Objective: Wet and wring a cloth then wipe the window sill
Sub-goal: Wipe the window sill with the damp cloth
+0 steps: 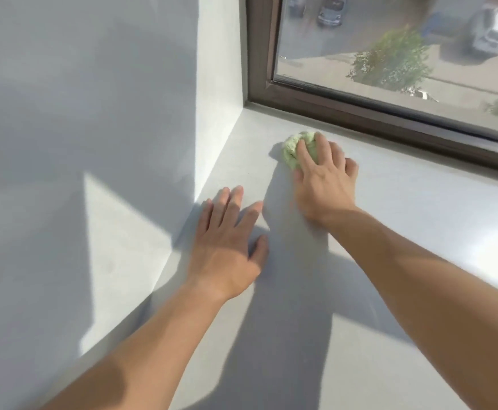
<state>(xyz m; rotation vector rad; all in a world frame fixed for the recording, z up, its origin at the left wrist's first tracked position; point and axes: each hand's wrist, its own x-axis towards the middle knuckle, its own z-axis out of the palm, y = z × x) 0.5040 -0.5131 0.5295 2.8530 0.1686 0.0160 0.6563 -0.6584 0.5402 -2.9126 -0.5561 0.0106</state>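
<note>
At the far left a pale wall (79, 113) meets the window sill (419, 220) along a corner line. The left hand (227, 247) lies on the sill just beside that wall. Its grip is spread, with the fingers straight and flat on the surface, holding nothing, and it seems to serve as a brace.

At about 1 o'clock from it, the right hand (321, 187) reaches deeper in. Its grip is not closed: the fingers lie fairly straight over a bunched green cloth (292, 150) and press it down onto the sill. The cloth sticks out at 11 o'clock of that hand, close to the inner corner and just short of the dark window frame (360, 116) at 1 o'clock.

With the cloth wadded and on the sill, wetting and wringing look finished, though no dampness or wet streak can be made out. Wiping appears to be under way at the left end. The long stretch toward 3 o'clock probably remains to be wiped.
</note>
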